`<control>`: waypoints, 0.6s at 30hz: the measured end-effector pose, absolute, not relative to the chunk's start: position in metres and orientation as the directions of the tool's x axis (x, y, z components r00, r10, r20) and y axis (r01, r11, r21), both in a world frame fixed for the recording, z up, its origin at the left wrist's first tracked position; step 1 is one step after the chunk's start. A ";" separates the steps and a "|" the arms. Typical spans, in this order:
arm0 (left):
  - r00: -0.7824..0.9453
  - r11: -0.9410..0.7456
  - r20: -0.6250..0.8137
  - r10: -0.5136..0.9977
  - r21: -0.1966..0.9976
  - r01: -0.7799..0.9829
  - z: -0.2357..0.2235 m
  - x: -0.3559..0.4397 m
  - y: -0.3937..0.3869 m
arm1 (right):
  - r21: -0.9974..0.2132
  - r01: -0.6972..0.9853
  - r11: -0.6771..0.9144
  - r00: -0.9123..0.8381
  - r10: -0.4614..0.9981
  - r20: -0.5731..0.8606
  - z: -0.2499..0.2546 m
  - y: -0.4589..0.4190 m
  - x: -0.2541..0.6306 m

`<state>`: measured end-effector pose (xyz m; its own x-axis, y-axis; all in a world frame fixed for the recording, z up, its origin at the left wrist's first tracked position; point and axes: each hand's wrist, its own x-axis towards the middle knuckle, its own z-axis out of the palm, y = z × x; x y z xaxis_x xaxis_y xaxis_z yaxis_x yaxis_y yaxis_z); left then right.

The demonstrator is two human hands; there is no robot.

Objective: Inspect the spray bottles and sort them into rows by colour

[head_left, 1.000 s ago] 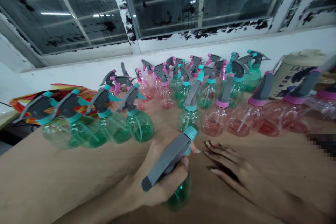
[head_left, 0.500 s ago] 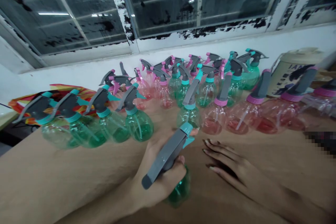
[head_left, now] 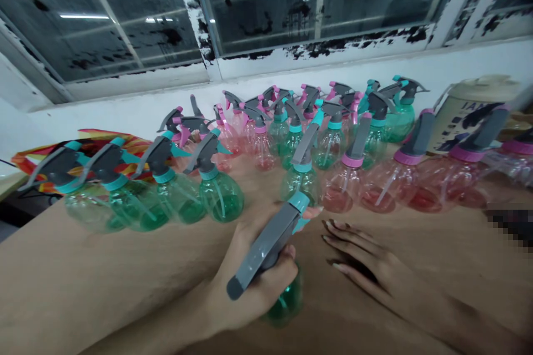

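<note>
My left hand (head_left: 254, 283) is wrapped around the neck of a spray bottle (head_left: 266, 249) with a grey head, a turquoise nozzle and a rounded green body. One fingertip shows beside the nozzle, and the hand hides much of the bottle. Just to the right, my right hand (head_left: 370, 266) rests on the table with its fingers stretched out, holding nothing. Directly beyond the nozzle stands another green spray bottle (head_left: 300, 183). A pink spray bottle (head_left: 341, 188) is close to my right fingertips.
Green spray bottles (head_left: 222, 199) stand in a row at the left, beside a colourful crumpled wrapper (head_left: 125, 144). More pink and green bottles crowd the back near the wall. A cream container (head_left: 462, 111) stands at the right on the wooden table (head_left: 125, 277).
The spray bottle's head has shifted very slightly right in my left hand's grip, and the fingertip by the nozzle sticks out a little more. My right hand stays where it was.
</note>
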<state>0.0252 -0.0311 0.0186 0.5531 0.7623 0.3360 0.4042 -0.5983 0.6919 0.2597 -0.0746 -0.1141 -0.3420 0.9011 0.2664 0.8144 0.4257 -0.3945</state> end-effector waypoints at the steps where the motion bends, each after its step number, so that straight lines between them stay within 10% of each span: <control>1: 0.567 -0.611 0.339 0.751 0.683 0.400 0.019 0.024 -0.030 | -0.389 0.817 0.426 -0.345 0.901 0.262 -0.114 -0.075 0.260; 18: 0.555 -0.567 0.274 0.786 0.678 0.468 0.024 0.024 -0.033 | -0.322 0.843 0.430 -0.363 0.898 0.250 -0.112 -0.073 0.259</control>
